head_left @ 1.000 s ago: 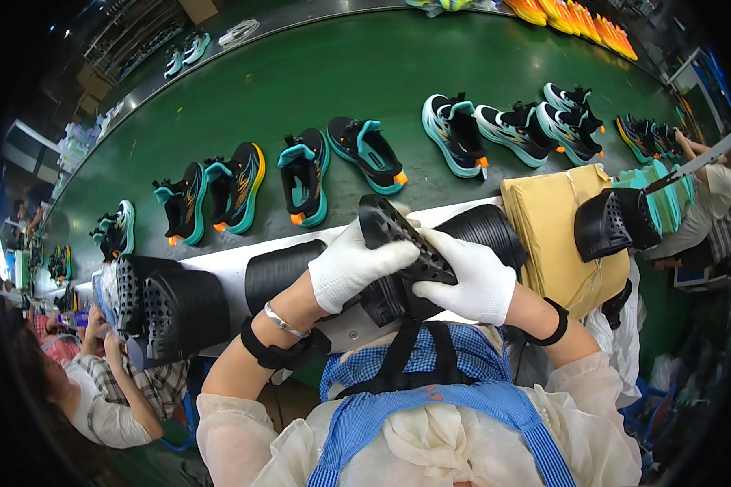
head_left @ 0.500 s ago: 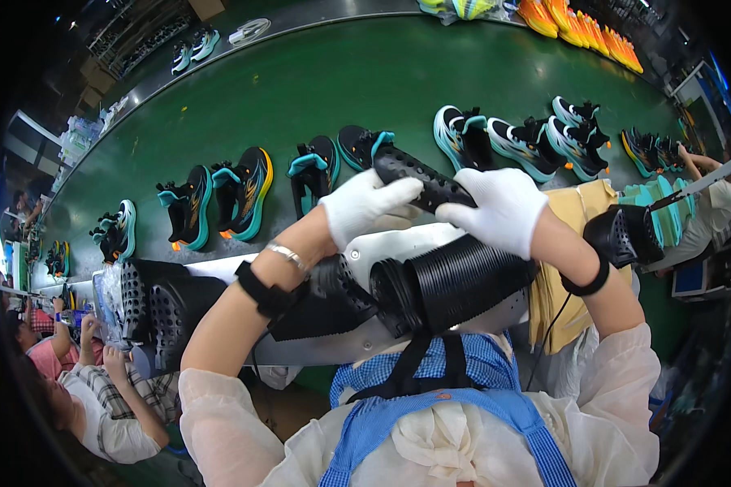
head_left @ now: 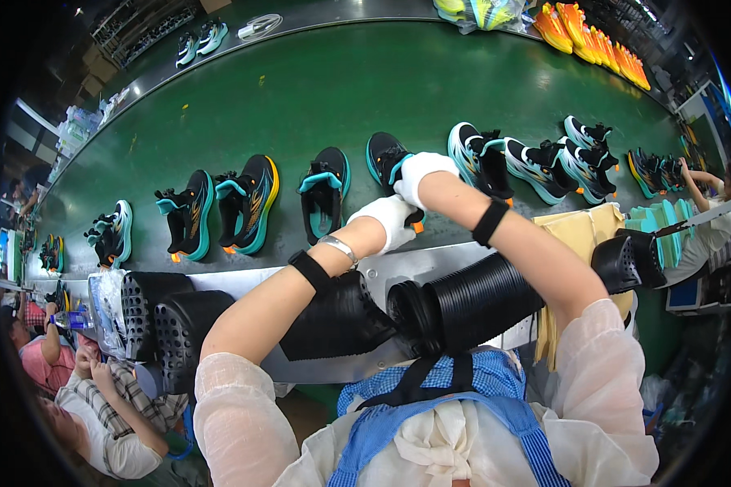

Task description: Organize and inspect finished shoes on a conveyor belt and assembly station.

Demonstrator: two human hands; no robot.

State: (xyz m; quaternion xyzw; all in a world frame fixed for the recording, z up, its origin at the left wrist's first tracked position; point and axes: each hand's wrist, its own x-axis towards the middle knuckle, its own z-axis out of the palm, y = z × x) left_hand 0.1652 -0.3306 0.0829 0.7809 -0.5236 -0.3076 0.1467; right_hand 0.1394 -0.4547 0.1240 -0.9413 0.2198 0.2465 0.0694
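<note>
A black sneaker (head_left: 388,154) with a teal sole lies toe away from me on the green table. My left hand (head_left: 388,222), in a white glove, is closed around its heel end, beside an orange tab. Curled over the shoe's opening is my gloved right hand (head_left: 424,172); its fingertips and whatever they hold are hidden. The black perforated plastic insert is out of sight. Left of my hands lie another black and teal sneaker (head_left: 325,191) and two with coloured stripes (head_left: 192,213) (head_left: 256,203).
Nested black ribbed plastic inserts (head_left: 483,304) lie on the metal ledge before me, with perforated ones (head_left: 180,337) to the left. Brown paper (head_left: 581,231) sits at right. White and black sneakers (head_left: 536,170) stand further right. Co-workers (head_left: 97,406) sit at both sides.
Both hands held the black perforated insert above the ledge. Now they are at the sneaker, the right hand further left and over its opening, and the insert no longer shows.
</note>
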